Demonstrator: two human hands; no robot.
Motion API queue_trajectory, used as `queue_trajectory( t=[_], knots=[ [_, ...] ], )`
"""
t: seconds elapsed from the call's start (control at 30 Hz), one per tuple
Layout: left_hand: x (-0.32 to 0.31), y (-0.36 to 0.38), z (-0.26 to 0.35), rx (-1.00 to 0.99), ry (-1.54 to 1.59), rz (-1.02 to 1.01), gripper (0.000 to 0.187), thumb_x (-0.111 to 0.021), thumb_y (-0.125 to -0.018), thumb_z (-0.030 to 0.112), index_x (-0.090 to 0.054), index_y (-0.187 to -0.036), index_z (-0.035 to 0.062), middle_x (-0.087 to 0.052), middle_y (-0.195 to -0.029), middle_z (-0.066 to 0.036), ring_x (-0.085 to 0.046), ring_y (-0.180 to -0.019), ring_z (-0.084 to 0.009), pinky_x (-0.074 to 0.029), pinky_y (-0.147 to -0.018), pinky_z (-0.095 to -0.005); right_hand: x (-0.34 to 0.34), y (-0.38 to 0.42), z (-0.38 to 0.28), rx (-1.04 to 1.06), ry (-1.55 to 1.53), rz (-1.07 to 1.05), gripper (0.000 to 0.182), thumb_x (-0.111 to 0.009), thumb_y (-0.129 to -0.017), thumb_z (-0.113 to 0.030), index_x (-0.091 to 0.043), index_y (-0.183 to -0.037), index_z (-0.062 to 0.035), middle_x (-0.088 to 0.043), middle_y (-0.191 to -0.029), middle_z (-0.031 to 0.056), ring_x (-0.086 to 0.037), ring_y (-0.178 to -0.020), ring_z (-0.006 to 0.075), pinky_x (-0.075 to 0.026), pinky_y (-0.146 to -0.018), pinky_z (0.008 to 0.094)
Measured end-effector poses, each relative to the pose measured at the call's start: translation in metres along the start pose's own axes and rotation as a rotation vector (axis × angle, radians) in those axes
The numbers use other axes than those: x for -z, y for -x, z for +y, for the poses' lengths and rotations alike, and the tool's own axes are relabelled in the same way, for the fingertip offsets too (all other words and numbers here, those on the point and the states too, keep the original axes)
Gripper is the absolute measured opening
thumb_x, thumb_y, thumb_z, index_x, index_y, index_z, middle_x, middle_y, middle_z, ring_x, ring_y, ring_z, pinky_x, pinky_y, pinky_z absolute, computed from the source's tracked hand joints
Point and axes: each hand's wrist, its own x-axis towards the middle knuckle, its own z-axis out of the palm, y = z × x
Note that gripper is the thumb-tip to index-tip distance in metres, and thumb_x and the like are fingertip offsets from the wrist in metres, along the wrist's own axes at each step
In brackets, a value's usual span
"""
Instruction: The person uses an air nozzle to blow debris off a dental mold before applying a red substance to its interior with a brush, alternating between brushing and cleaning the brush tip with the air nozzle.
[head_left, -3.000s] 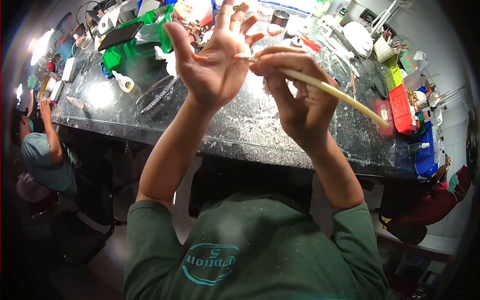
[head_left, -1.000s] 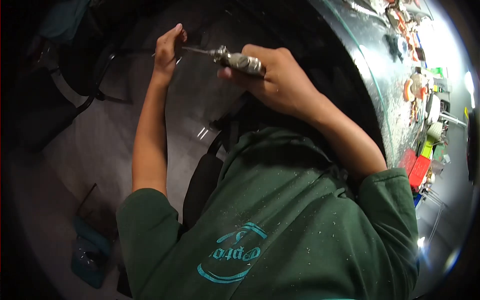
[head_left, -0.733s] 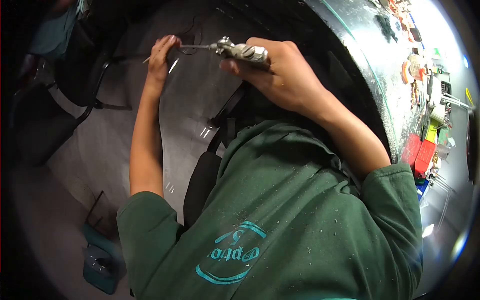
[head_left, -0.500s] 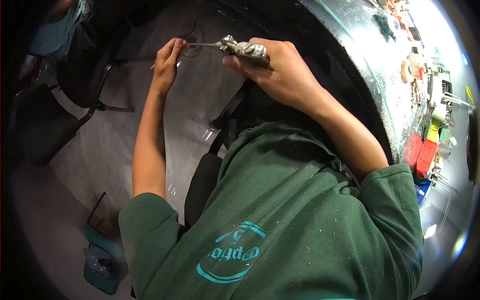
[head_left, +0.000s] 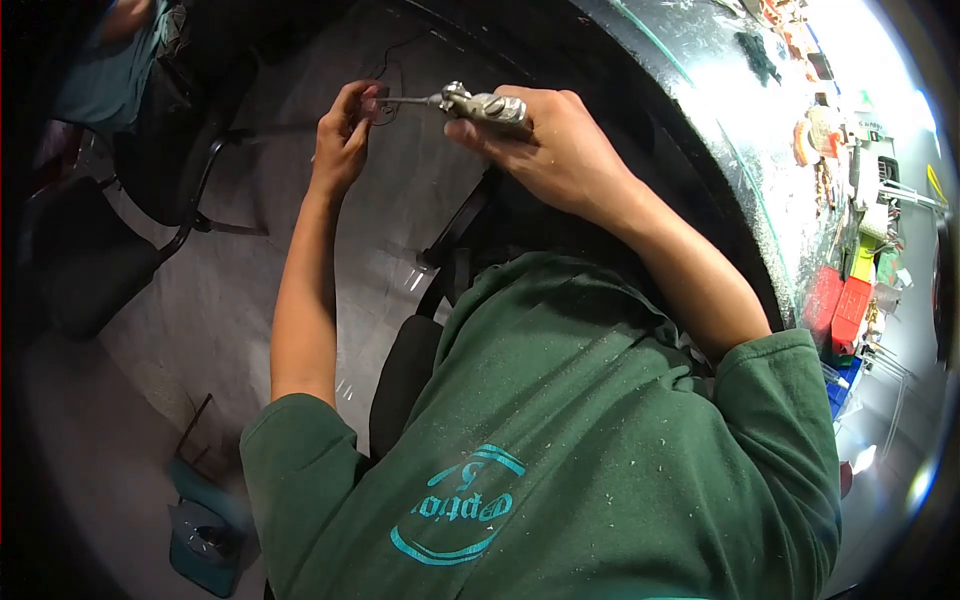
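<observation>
In the head view, my right hand (head_left: 570, 145) is closed around a silver metal air blow gun (head_left: 492, 108). Its thin nozzle (head_left: 408, 100) points left, the tip right at the fingers of my other hand. My left hand (head_left: 342, 145) is raised over the floor with its fingers curled together in a pinch. A small pinkish, see-through bit shows at those fingertips; I cannot tell what the object is. Behind the fingers hangs a thin dark cord (head_left: 400, 75).
A dark workbench (head_left: 715, 110) curves along the right, crowded with small items and a red bin (head_left: 851, 310). Black chairs (head_left: 85, 255) stand at left, near another person's clothing (head_left: 115, 80). A teal dustpan-like object (head_left: 205, 530) lies on the floor (head_left: 260, 290).
My left hand has turned and shifted slightly right, its fingers curling more. A thin rod end that stuck out behind it no longer shows. The blow gun has hardly moved.
</observation>
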Motion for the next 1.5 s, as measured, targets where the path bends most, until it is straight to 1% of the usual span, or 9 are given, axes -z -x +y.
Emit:
queue_trajectory(
  t=[0.23,0.63,0.73,0.83,1.0,1.1,1.2,1.4,1.5],
  knots=[
    [0.010,-0.001,-0.013,-0.070,-0.122,-0.096,0.011,-0.057,-0.089,0.006,-0.059,-0.096,-0.0019,-0.057,-0.084,-0.005,-0.055,-0.077,-0.0144,-0.044,-0.071,-0.0259,-0.001,-0.002,0.003,0.019,0.010,0.034,0.036,-0.069,-0.085,-0.032,-0.060,-0.074,0.0011,-0.055,-0.054,0.0099,-0.047,-0.048,0.0147,-0.040,-0.049,0.0328],
    [0.011,-0.004,0.002,-0.386,-0.749,-0.021,0.028,-0.058,-0.073,0.000,-0.060,-0.100,0.0017,-0.057,-0.092,-0.008,-0.052,-0.089,-0.0256,-0.038,-0.084,-0.0356,0.001,-0.002,-0.002,0.006,0.044,0.004,0.036,-0.068,-0.086,-0.034,-0.062,-0.077,0.0007,-0.052,-0.056,0.0068,-0.042,-0.051,0.0124,-0.038,-0.050,0.0315],
    [0.011,-0.006,-0.001,-0.487,-0.554,0.024,0.015,-0.057,-0.083,0.006,-0.057,-0.098,0.0008,-0.055,-0.084,-0.008,-0.052,-0.082,-0.0194,-0.040,-0.077,-0.0325,0.001,-0.001,-0.001,-0.003,0.030,-0.005,0.036,-0.067,-0.087,-0.034,-0.062,-0.080,0.0003,-0.050,-0.057,0.0043,-0.041,-0.053,0.0108,-0.037,-0.051,0.0305],
    [0.005,0.000,0.009,0.026,-0.282,0.003,0.015,-0.054,-0.092,0.013,-0.056,-0.098,-0.0010,-0.057,-0.075,-0.010,-0.055,-0.071,-0.0183,-0.042,-0.068,-0.0296,0.001,-0.001,0.001,0.032,-0.031,0.056,0.038,-0.069,-0.085,-0.034,-0.061,-0.073,0.0011,-0.053,-0.053,0.0095,-0.042,-0.048,0.0138,-0.039,-0.049,0.0326],
    [0.003,0.001,-0.006,-0.011,-0.204,-0.028,0.028,-0.048,-0.097,0.023,-0.053,-0.089,-0.0031,-0.051,-0.067,-0.009,-0.049,-0.065,-0.0135,-0.040,-0.062,-0.0276,0.000,-0.002,0.000,0.028,-0.002,0.045,0.039,-0.069,-0.085,-0.034,-0.061,-0.072,0.0014,-0.055,-0.056,0.0105,-0.046,-0.049,0.0150,-0.040,-0.050,0.0323],
    [0.009,0.002,-0.008,0.041,-0.196,-0.042,0.032,-0.046,-0.098,0.025,-0.051,-0.082,-0.0025,-0.046,-0.066,-0.006,-0.043,-0.063,-0.0127,-0.037,-0.060,-0.0272,-0.001,-0.002,0.002,0.000,0.031,-0.046,0.035,-0.068,-0.087,-0.032,-0.061,-0.080,0.0010,-0.050,-0.060,0.0028,-0.043,-0.056,0.0087,-0.037,-0.052,0.0282],
    [0.008,-0.002,-0.007,-0.026,-0.057,-0.024,0.032,-0.046,-0.099,0.023,-0.047,-0.078,-0.0013,-0.040,-0.065,-0.002,-0.038,-0.061,-0.0105,-0.033,-0.057,-0.0256,0.002,-0.012,0.001,0.021,0.051,0.096,0.034,-0.070,-0.083,-0.029,-0.058,-0.091,0.0015,-0.061,-0.064,0.0171,-0.061,-0.057,0.0256,-0.045,-0.055,0.0359],
    [-0.013,-0.018,0.075,-0.087,0.142,-0.043,0.024,-0.046,-0.094,0.010,-0.039,-0.072,0.0033,-0.032,-0.069,0.003,-0.030,-0.065,-0.0061,-0.026,-0.058,-0.0220,-0.044,-0.115,0.037,0.410,0.172,0.535,0.046,-0.066,-0.083,-0.018,-0.042,-0.118,0.0001,-0.063,-0.091,0.0231,-0.062,-0.082,0.0406,-0.050,-0.073,0.0452],
    [-0.018,-0.023,0.132,-0.302,0.211,-0.005,0.018,-0.045,-0.085,0.010,-0.036,-0.072,0.0028,-0.033,-0.072,-0.001,-0.030,-0.068,-0.0090,-0.025,-0.061,-0.0232,-0.073,-0.154,0.044,0.231,0.306,0.706,0.061,-0.067,-0.080,-0.039,-0.043,-0.121,-0.0009,-0.056,-0.106,0.0257,-0.053,-0.100,0.0410,-0.041,-0.086,0.0491]
  ],
)
